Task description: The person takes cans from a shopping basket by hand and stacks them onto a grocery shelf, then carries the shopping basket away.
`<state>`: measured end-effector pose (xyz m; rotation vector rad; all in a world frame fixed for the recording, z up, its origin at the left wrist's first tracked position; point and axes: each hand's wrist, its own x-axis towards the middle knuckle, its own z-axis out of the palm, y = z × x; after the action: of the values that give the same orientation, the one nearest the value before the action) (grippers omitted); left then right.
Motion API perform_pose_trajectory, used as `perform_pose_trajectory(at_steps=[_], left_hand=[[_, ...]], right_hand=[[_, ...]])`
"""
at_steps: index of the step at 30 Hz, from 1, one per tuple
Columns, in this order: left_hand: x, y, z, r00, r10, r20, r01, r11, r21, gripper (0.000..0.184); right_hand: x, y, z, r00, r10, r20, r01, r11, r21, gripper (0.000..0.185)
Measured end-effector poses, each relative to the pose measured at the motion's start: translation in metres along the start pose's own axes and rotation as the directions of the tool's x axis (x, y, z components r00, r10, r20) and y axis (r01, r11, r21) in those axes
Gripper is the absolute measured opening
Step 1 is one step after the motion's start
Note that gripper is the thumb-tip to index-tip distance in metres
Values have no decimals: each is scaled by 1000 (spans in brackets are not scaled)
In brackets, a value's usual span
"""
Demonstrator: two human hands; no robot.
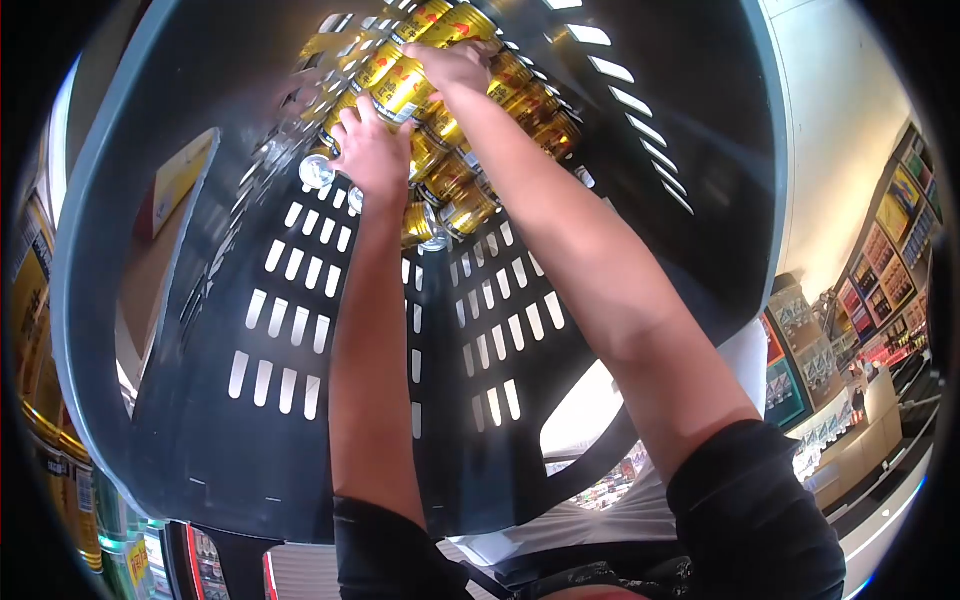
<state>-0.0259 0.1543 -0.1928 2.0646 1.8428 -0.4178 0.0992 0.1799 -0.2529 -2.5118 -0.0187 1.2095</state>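
Upper centre, my left hand (376, 155) and right hand (458, 68) touch cylindrical gold metal cans (407, 88); whether either grips one, I can't tell.

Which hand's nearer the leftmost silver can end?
Left. The left hand is just beside the silver can end; the right hand is farther off, up at the gold cans.

No wording can be read with certainty. On the gold cans (405, 85) inside the black basket (270, 455), dark characters and red emblems show, too small to make out. Outside the basket, to its lower left, a green bottle (137, 562) bears a yellow label with illegible print. Right of the basket, coloured wall panels (897, 210) are equally unreadable.
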Motion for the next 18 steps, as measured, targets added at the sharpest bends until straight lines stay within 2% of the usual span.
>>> perform_pose_trajectory(at_steps=[2, 3, 5, 6, 7, 8, 9, 10, 11, 12, 13, 14, 15, 16, 17, 18], left_hand=[[-1, -4, 1, 997, 27, -75, -33, 996, -83, 73], [-7, 0, -6, 998, -3, -57, 1, 1000, -26, 72], [-26, 1, -20, 996, -9, -87, 4, 999, -52, 73], [-39, 3, -30, 994, -16, -111, 7, 997, -78, 73], [-53, 2, -46, 991, 16, -130, -46, 972, -229, 71], [-72, 5, -68, 995, 1, -100, -29, 962, -270, 71], [-89, 2, -76, 976, 49, -212, -113, 946, -304, 72], [-111, 21, -122, 990, -117, -74, 99, 972, -215, 70], [-132, 28, -150, 987, -151, -49, 137, 965, -226, 67], [-157, 35, -180, 985, -158, -63, 141, 965, -221, 64], [-181, 35, -196, 985, -126, -118, 80, 939, -335, 63], [-206, 50, -242, 983, -161, -83, 125, 934, -334, 60], [-230, 56, -271, 977, -141, -159, 92, 954, -285, 59], [-252, 61, -300, 976, -138, -171, 84, 954, -287, 57], [-266, 71, -336, 944, -130, -305, 12, 933, -359, 60], [-283, 80, -373, 925, -137, -356, -11, 923, -384, 63]], right_hand=[[0, 9, 0, 999, 4, 48, -5, 1000, 15, 70], [-1, 15, 6, 999, -4, 40, 4, 1000, 9, 66], [-6, 25, 6, 998, -38, 53, 38, 999, 13, 59], [-14, 27, -7, 988, -71, 134, 60, 995, 86, 56], [-28, 24, -25, 971, -103, 214, 69, 985, 160, 54], [-91, -6, -91, 963, -100, 252, 47, 977, 209, 53], [-121, -10, -117, 959, -147, 242, 81, 962, 260, 52], [-144, -8, -133, 953, -201, 229, 123, 942, 312, 51], [-164, 2, -142, 978, -194, 74, 177, 965, 191, 53], [-203, -5, -174, 925, -379, -18, 359, 858, 367, 54], [-248, -21, -215, 901, -424, -94, 426, 818, 387, 52], [-274, -21, -245, 822, -557, -117, 568, 816, 105, 50], [-304, -25, -268, 840, -506, -197, 539, 822, 184, 49], [-326, -38, -301, 886, -458, -74, 453, 820, 349, 64], [-354, -53, -331, 925, -376, -62, 375, 870, 320, 72], [-382, -77, -358, 957, -287, -46, 288, 916, 279, 81]])
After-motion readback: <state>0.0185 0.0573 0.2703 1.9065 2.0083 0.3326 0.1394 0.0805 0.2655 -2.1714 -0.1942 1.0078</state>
